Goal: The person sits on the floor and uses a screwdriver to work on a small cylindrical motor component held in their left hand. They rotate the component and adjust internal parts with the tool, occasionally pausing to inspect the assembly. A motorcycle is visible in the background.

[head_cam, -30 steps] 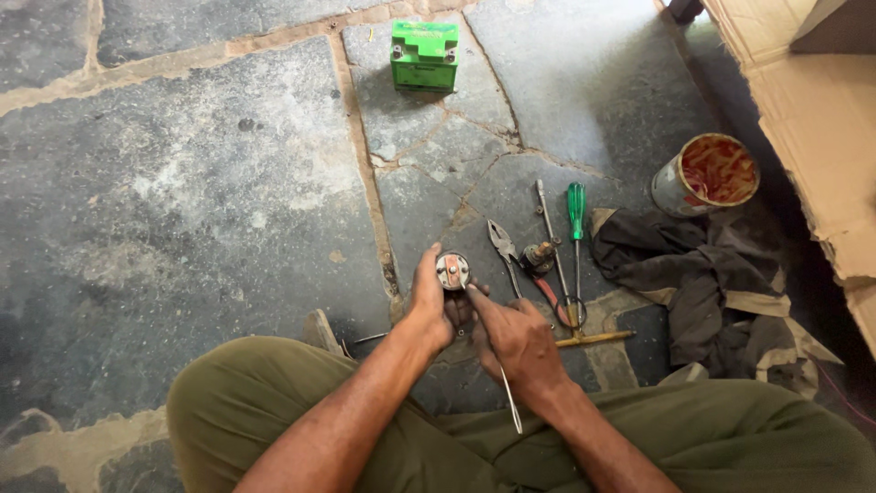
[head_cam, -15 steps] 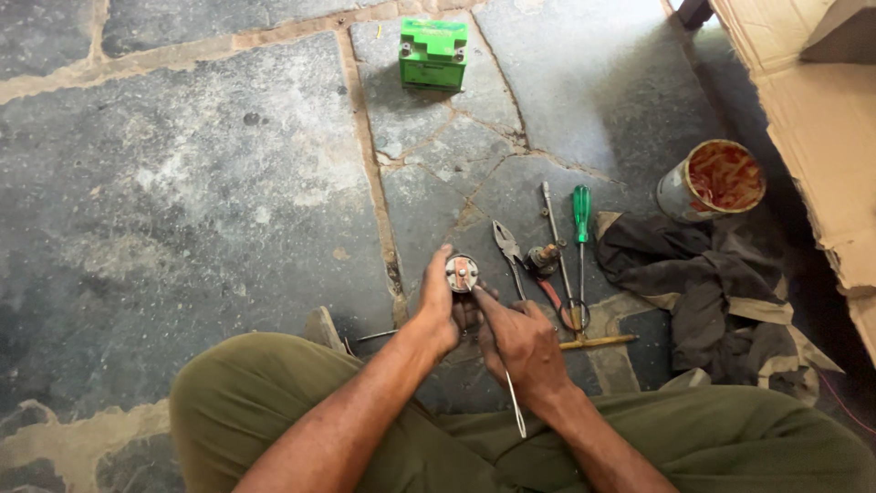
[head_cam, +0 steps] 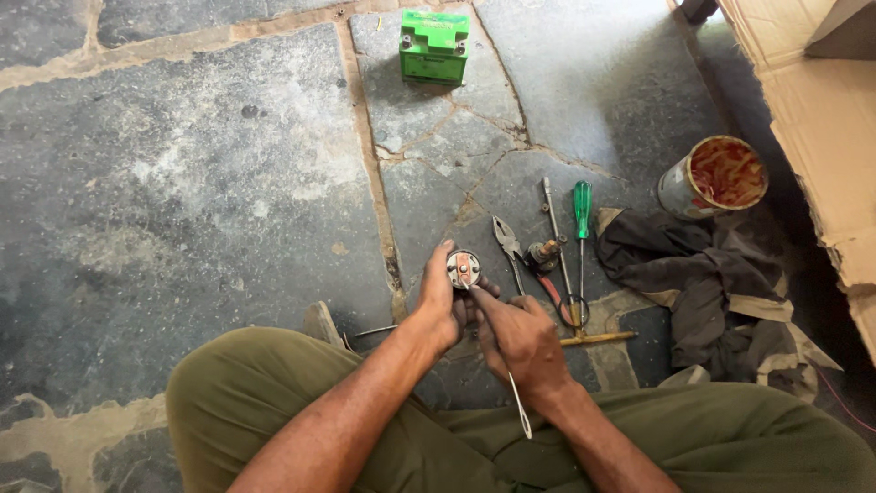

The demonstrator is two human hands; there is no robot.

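Left hand [head_cam: 444, 306] clamped around a small round metal part [head_cam: 464, 268], held face-up just above the stone floor [head_cam: 201, 201], between the knees. Right hand [head_cam: 522, 342] pinched shut on a thin metal rod [head_cam: 516, 402], tip on the part's face. Part looks rigid, light, probably greasy; best gripped round the rim. Both wrists bent inward, forearms over the lap. Pliers [head_cam: 507, 239] and green screwdriver [head_cam: 581, 205] lie just beside.

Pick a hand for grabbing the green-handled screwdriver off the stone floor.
Right, probably. The right hand sits nearer the green-handled screwdriver, though it holds a thin metal rod; the left hand grips the small round metal part.
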